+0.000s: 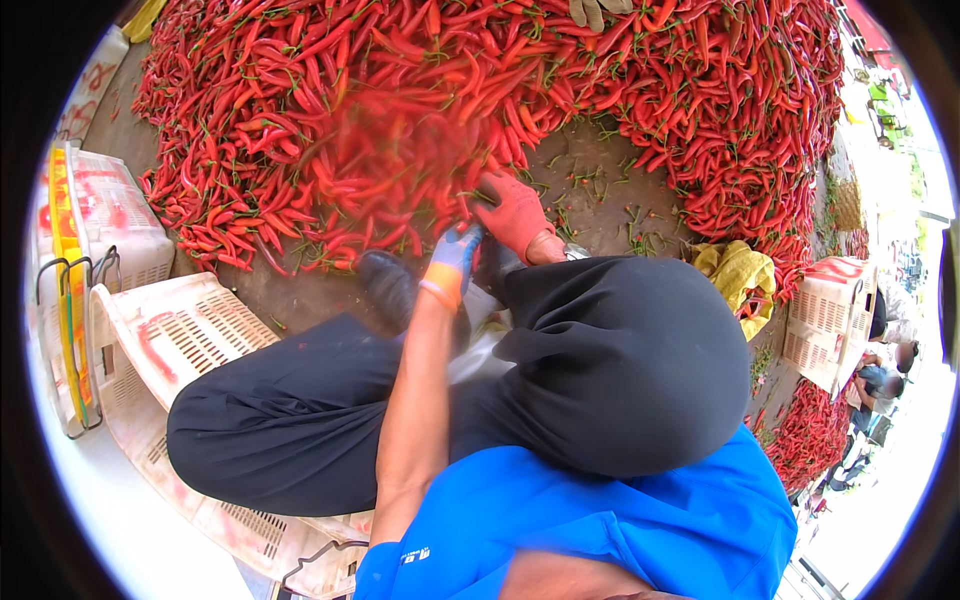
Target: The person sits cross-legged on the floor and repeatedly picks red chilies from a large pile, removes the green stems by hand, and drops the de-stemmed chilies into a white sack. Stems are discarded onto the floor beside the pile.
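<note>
A large heap of red chili peppers (300,112) with green stems covers the ground before me. My left hand (455,259), in a grey-blue glove with an orange cuff, is at the heap's near edge between my knees; its fingers curl near a bit of red, and its hold is unclear. Just right of it, my right hand (511,214), in a red glove with dark fingertips, reaches into the peppers, its fingertips partly hidden. A white plastic bag (484,356) lies between my legs, below the hands.
White slatted plastic crates (202,330) stand at the left, and another crate (829,319) at the right. Near my right knee is a yellow woven sack (735,274) with peppers inside. A loose glove (596,11) lies atop the heap. Several people sit at the far right by another pepper pile (806,435).
</note>
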A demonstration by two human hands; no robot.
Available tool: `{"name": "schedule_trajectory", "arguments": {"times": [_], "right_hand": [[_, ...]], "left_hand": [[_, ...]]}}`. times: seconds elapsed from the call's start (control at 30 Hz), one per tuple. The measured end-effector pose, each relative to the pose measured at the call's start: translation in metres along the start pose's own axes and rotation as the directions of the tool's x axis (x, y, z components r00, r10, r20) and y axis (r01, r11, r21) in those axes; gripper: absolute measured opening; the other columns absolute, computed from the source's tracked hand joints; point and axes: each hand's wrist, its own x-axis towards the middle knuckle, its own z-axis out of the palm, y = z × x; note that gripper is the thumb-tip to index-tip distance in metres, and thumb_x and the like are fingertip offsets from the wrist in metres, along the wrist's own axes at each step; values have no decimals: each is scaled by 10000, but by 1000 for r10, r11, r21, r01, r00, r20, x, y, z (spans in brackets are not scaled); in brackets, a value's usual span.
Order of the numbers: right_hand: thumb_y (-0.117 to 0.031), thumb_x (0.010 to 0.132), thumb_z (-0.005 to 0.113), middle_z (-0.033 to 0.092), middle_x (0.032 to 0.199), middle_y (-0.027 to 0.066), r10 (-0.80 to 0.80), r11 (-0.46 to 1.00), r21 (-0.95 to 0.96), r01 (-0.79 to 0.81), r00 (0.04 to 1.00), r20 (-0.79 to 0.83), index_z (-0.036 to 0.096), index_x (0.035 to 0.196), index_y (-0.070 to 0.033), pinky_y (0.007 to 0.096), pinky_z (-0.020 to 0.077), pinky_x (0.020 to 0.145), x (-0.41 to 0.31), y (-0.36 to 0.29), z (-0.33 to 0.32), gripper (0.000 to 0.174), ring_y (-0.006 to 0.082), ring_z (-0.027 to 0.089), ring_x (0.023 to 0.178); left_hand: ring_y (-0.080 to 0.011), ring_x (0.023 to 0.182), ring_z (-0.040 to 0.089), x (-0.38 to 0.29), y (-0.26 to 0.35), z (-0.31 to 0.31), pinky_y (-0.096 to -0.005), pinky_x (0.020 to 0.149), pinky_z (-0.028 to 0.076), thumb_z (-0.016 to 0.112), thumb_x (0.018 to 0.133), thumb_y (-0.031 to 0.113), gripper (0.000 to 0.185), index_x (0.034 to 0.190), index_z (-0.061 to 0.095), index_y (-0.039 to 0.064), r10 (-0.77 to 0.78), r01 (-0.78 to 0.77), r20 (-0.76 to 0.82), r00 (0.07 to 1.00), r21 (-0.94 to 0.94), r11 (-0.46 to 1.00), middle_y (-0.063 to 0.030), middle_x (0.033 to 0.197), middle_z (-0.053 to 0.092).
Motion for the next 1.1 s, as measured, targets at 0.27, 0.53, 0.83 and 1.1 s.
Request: {"name": "schedule_trajectory", "arguments": {"times": [0.27,0.53,0.83,1.1], "right_hand": [[-332,845,738,696,1057,175,204,915,-312,-257,960,-193,643,1133,-75,478,514,865,100,72,-18,397,380,647,1041],[-226,864,731,705,951,152,381,801,404,-442,897,226,633,1112,-7,378,557,741,95,88,-58,346,266,690,846],[-249,912,707,599,810,17,320,365,628,-687,726,608,611,1016,-41,252,444,630,-2,10,-52,252,101,552,707],[-374,955,692,528,695,10,375,421,648,-635,772,513,575,1044,-27,263,368,508,-8,7,-61,376,89,452,557]], "left_hand": [[-257,807,699,1,1,-3,-372,716,578,571,997,281,324,1135,650,-1,184,-131,121,975,-354,926,-117,852,695],[-212,798,676,23,-2,3,-353,691,542,778,875,169,234,1024,650,41,238,-256,-95,967,-364,896,-77,877,689],[-134,890,617,4,3,33,-274,814,530,834,766,-33,490,1184,589,45,485,-486,56,873,25,873,-32,1047,656],[-72,646,580,-10,19,35,-237,583,465,854,822,127,259,1018,693,72,225,-217,110,968,-82,973,21,812,673]]}}
